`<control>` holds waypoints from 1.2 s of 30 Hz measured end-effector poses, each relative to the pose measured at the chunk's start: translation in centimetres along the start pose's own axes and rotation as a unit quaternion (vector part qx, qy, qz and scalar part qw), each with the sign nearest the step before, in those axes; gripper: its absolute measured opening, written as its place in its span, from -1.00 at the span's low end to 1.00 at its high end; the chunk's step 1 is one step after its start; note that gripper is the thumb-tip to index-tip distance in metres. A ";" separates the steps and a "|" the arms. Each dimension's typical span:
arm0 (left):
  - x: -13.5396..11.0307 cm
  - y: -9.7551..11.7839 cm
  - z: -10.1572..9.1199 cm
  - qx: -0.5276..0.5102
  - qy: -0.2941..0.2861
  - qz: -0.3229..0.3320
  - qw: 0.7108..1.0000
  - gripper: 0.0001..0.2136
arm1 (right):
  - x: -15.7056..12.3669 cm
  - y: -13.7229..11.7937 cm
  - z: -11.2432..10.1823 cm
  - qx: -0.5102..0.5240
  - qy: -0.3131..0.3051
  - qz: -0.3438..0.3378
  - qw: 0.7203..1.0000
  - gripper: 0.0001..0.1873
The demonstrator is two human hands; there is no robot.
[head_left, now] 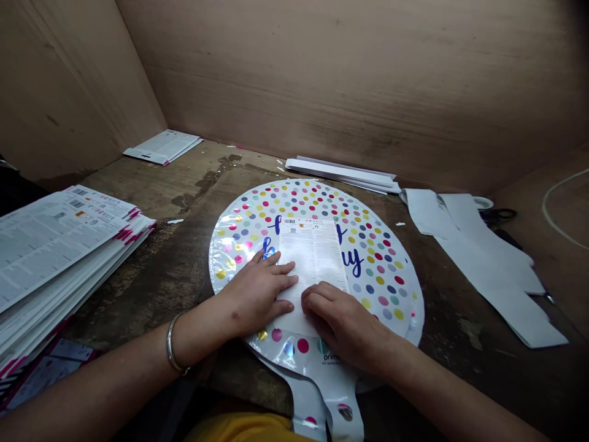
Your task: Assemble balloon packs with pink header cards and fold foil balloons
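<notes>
A flat foil balloon (pixel 384 270), white with colourful dots and blue lettering, lies on the table with its tail toward me. On top of it rests a white printed card (pixel 317 255) with small text and a barcode, covering part of the lettering. My left hand (pixel 255 294) lies flat with fingers spread, across the balloon and the card's left edge. Curled at the card's lower part is my right hand (pixel 343 319), its fingertips drawn together; whatever they may pinch is hidden. Beneath this balloon the edge of another foil sheet shows.
A tall stack of printed cards (pixel 59 233) stands at left, with a smaller pile (pixel 161 146) at the back left. White paper strips (pixel 343 175) lie along the back wall. Cut white backing paper (pixel 483 258) spreads at right, beside black-handled scissors (pixel 499 215). Wooden walls enclose the table.
</notes>
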State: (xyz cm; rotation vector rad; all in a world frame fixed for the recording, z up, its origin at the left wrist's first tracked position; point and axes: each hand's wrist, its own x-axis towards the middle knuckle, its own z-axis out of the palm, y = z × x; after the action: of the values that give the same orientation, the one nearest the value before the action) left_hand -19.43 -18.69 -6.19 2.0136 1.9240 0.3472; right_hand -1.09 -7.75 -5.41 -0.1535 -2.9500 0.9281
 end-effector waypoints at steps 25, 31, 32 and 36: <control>0.4 -1.6 -0.6 -0.042 -0.009 0.061 0.997 -0.59 | 4.4 1.9 -1.7 -0.085 -0.082 -0.069 0.991 -0.83; 0.3 -1.6 -0.6 -0.049 -0.006 0.055 0.997 -0.60 | 4.5 1.3 -1.6 -0.163 -0.121 -0.084 0.976 -0.84; 0.3 -1.7 -0.6 -0.051 -0.004 0.054 0.997 -0.59 | 4.2 1.3 -1.8 -0.162 -0.118 -0.079 0.977 -0.85; 0.3 -1.8 -0.3 -0.060 -0.001 0.049 0.997 -0.55 | 2.2 1.8 -2.7 -0.049 -0.017 -0.010 0.999 -0.91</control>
State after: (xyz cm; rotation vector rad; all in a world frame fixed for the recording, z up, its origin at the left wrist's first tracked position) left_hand -21.24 -18.33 -6.65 2.0339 1.7625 0.4745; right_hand -2.93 -4.51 -4.20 -0.1140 -3.0229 0.7924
